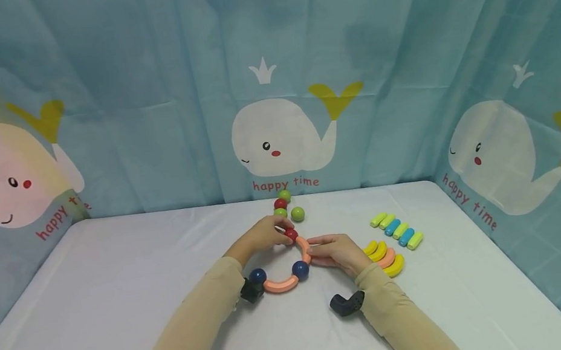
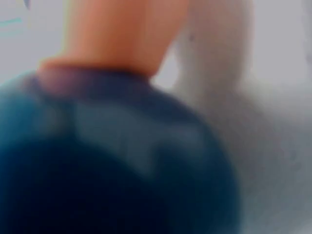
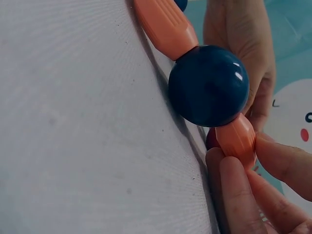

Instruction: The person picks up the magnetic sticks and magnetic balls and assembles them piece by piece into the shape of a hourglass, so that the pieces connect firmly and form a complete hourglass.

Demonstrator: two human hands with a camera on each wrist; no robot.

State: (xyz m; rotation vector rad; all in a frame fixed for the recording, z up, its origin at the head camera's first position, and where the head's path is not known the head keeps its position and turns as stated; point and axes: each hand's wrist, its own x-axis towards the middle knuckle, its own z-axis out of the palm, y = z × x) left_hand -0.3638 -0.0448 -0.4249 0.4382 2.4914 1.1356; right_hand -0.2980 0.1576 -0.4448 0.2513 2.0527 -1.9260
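Note:
On the white table lies a partial ring of joined toy pieces. A lower orange curved piece [image 1: 281, 285] runs between two dark blue balls [image 1: 300, 270], and an upper orange curved piece [image 1: 304, 249] links the right ball to a red ball [image 1: 291, 235]. My left hand [image 1: 263, 234] holds the red ball. With thumb and fingers, my right hand [image 1: 341, 252] pinches the upper orange piece, plainly seen in the right wrist view beside a blue ball [image 3: 209, 85]. Blurred and close, the other blue ball [image 2: 122, 170] fills much of the left wrist view.
Behind the hands are green balls [image 1: 298, 214] and another red ball [image 1: 280, 204]. At the right lie yellow curved pieces [image 1: 395, 267] with an orange one [image 1: 387, 258] among them. Several green and blue short sticks [image 1: 406, 237] form a row beyond. A whale-printed curtain [image 1: 163, 95] surrounds the table.

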